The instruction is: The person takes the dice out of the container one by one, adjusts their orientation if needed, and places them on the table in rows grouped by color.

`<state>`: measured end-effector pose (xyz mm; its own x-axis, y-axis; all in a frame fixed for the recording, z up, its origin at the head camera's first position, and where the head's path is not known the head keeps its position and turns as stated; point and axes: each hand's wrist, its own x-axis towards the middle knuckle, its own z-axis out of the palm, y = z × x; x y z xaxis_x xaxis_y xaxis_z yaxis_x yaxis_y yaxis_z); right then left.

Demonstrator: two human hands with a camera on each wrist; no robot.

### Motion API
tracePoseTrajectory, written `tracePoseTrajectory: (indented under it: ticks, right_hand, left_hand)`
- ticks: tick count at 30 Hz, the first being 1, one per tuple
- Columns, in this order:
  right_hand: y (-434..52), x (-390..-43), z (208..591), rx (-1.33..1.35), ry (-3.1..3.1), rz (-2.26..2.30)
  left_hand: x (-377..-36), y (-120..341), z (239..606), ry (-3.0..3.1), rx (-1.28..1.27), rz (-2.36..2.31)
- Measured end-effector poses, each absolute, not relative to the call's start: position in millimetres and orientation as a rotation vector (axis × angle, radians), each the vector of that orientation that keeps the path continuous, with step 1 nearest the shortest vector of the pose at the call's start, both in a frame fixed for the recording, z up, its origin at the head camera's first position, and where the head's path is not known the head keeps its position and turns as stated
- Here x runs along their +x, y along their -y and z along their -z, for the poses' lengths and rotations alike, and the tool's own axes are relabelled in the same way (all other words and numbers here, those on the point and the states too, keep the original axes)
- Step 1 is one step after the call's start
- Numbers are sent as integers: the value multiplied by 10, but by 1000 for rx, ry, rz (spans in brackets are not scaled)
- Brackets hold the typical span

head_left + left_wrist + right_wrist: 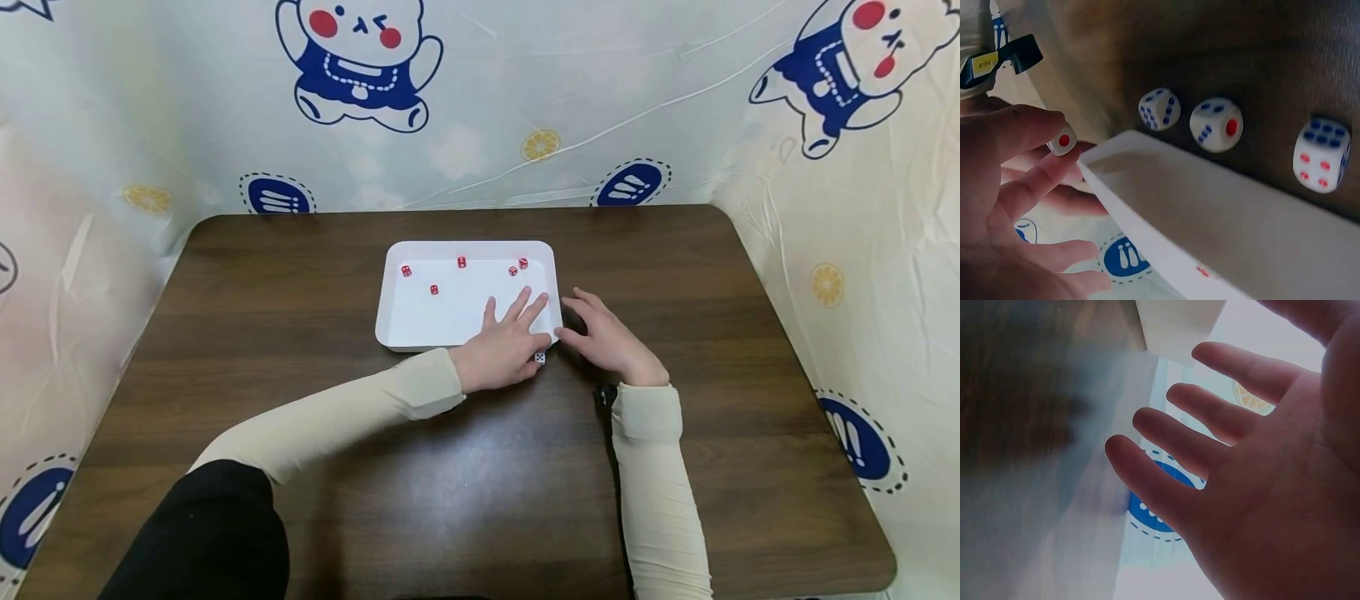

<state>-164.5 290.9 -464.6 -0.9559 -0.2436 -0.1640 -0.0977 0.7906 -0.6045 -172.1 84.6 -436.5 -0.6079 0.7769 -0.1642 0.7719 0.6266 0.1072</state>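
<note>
A white tray (420,329) lies mid-table with several small red dice (434,289) scattered in it. My left hand (510,342) lies over the tray's near right corner. In the left wrist view its thumb and a finger pinch a white die (1062,140) with a red spot. Three more white dice (1216,125) sit on the wood beside the tray's rim (1166,187). In the head view one white die (539,357) shows at the hand's edge. My right hand (603,337) rests on the table just right of the tray, fingers (1166,444) spread and holding nothing.
The dark wooden table (300,275) is walled on three sides by a cartoon-printed sheet (525,100). The table's near edge is at the bottom of the head view.
</note>
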Motion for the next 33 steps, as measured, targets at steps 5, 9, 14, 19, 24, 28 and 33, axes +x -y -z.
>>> tracePoseTrajectory:
  ticks: [5, 9, 14, 19, 24, 28, 33]
  right_hand:
    - [-2920, -1636, 4638, -252, -2744, 905]
    - [-2935, -1634, 4629, -252, -2747, 914]
    - [-2955, -1636, 4620, -254, -2751, 930]
    - [-2963, -1642, 4625, -247, -2749, 930]
    - [-2949, -1653, 4645, -244, -2751, 915]
    - [-2933, -1652, 4651, -233, -2743, 910]
    - [-2906, -1651, 4644, -246, -2743, 909]
  left_hand:
    - [-1681, -857, 4438, -2653, 1294, -49]
    - [-1664, -868, 4497, -2662, 1316, -27]
    - [-1663, -875, 4578, -2683, 1329, 48]
    - [-1673, -884, 4640, -2686, 1309, 72]
    - [-1673, -883, 4688, -2682, 1304, 102]
    - [-1668, -877, 4708, -2680, 1302, 114]
    - [-1670, -872, 4725, -2684, 1296, 99]
